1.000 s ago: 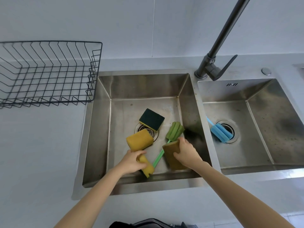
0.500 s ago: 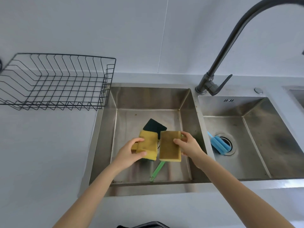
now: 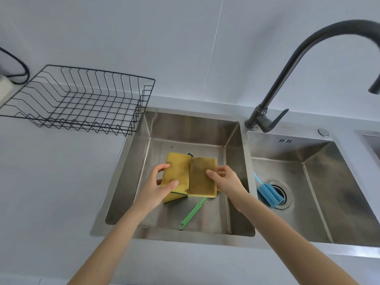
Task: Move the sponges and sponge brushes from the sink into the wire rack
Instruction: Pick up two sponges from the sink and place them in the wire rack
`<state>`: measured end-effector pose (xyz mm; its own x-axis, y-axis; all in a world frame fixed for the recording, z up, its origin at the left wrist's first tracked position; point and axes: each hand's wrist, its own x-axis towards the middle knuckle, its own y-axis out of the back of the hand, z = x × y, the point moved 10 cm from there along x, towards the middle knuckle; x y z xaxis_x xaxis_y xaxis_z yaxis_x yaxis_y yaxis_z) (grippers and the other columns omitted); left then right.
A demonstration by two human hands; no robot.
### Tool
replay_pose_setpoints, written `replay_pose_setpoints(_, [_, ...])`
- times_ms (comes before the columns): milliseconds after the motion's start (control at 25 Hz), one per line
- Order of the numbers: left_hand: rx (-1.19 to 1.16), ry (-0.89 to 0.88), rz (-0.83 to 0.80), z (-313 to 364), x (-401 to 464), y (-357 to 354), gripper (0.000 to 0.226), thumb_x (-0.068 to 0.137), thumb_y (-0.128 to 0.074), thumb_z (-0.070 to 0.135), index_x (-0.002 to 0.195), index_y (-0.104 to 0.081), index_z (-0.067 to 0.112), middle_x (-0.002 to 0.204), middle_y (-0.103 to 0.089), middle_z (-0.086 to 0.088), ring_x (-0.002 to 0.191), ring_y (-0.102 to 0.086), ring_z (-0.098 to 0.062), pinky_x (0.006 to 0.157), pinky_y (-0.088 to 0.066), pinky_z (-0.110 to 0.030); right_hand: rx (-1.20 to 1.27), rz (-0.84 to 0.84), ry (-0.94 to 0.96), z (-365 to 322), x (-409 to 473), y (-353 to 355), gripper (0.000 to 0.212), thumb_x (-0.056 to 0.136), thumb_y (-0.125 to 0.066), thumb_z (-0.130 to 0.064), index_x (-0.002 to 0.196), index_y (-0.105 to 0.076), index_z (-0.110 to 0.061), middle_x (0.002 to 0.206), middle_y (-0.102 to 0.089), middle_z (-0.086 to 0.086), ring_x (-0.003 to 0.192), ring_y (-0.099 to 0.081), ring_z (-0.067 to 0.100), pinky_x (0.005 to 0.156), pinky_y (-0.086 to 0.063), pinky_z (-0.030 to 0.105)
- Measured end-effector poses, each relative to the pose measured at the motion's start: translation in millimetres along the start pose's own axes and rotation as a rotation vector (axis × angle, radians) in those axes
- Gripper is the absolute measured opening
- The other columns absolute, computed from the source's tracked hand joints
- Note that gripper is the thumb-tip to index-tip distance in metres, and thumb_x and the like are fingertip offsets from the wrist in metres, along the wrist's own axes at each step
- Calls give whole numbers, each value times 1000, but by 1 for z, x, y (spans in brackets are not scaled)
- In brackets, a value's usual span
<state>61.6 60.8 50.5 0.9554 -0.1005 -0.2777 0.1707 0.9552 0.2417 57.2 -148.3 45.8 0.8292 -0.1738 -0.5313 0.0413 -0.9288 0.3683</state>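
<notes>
My left hand [image 3: 156,187] grips yellow sponges [image 3: 177,173] above the left sink basin [image 3: 131,182]; a second yellow sponge with a green layer [image 3: 171,197] shows under the top one. My right hand [image 3: 226,181] holds a brownish-yellow sponge [image 3: 202,177] right beside them, edges touching. Under the sponges lies a green sponge brush; only its handle [image 3: 192,213] shows. A dark green scouring pad corner [image 3: 190,154] peeks out behind. A blue sponge brush [image 3: 269,192] lies on the drain of the right basin. The black wire rack [image 3: 82,99] stands on the counter to the left.
A dark curved faucet [image 3: 267,112] rises between the basins, its spout arching to the right. A white plug with a black cable [image 3: 12,79] sits behind the rack at far left. The grey counter [image 3: 51,182] runs to the left of the sink.
Both hands have lifted their sponges from the basin floor and brought them side by side, higher above the sink. The view has tilted up, showing more of the rack and faucet.
</notes>
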Motion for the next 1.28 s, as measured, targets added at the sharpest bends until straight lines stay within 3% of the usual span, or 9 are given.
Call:
replay_pose_setpoints(160, [69,-4,34,7,1,6,69,79,-66,24,136,-28,22,135,-34,5,113,-43,-14,87,-38,-25,30,-11,47,-14,-2,2,34,87,-60,-29,114,-49,-12,104,-56,4,99,-56,21,92,-48,36])
replay_pose_setpoints(320, [63,4,25,13,9,26,68,77,-67,27,135,-31,21,136,-40,-4,113,-45,-14,83,-40,-22,138,2,98,-35,-6,-6,29,87,-61,-25,110,-49,-12,100,-58,5,100,-58,24,96,-49,40])
replay_pose_setpoints(520, [48,-81,21,33,21,75,63,75,-69,28,130,-38,21,129,-48,0,113,-50,-15,74,-39,-11,243,-4,144,-73,-7,-29,29,87,-62,-21,112,-52,-8,86,-59,0,83,-60,15,68,-50,22])
replay_pose_setpoints(640, [65,-110,53,43,29,109,64,76,-69,26,131,-37,20,134,-44,-2,113,-49,-15,86,-41,-23,270,-4,152,-98,-3,-45,34,88,-60,-22,117,-50,-7,90,-59,1,96,-59,20,81,-52,29])
replay_pose_setpoints(760, [69,-141,88,53,37,145,60,78,-67,24,131,-38,19,135,-43,-1,112,-48,-14,83,-41,-23,241,21,166,-123,4,-58,36,88,-59,-24,118,-50,-7,94,-58,1,100,-58,22,91,-51,36])
replay_pose_setpoints(880, [74,-177,140,61,47,181,52,81,-63,21,128,-41,16,133,-46,-7,108,-50,-16,79,-39,-19,224,35,189,-147,13,-72,34,87,-61,-25,114,-53,-6,88,-60,1,84,-62,17,78,-54,27])
replay_pose_setpoints(1000, [85,-185,192,66,61,216,49,83,-61,22,128,-42,16,132,-48,-8,107,-51,-18,82,-39,-24,217,19,196,-175,25,-87,29,86,-63,-25,107,-55,-7,87,-62,2,74,-62,11,63,-53,18])
replay_pose_setpoints(1160, [98,-184,245,70,86,255,47,85,-58,24,129,-42,16,131,-49,-11,107,-54,-24,78,-44,-26,211,18,203,-218,50,-104,26,88,-61,-19,108,-53,-5,87,-60,6,70,-61,10,59,-54,18])
replay_pose_setpoints(1280, [125,-149,269,67,108,277,46,86,-56,26,128,-43,15,129,-49,-15,109,-53,-32,80,-46,-37,192,30,213,-246,75,-116,33,89,-59,-14,115,-52,5,95,-61,15,69,-61,15,60,-57,17])
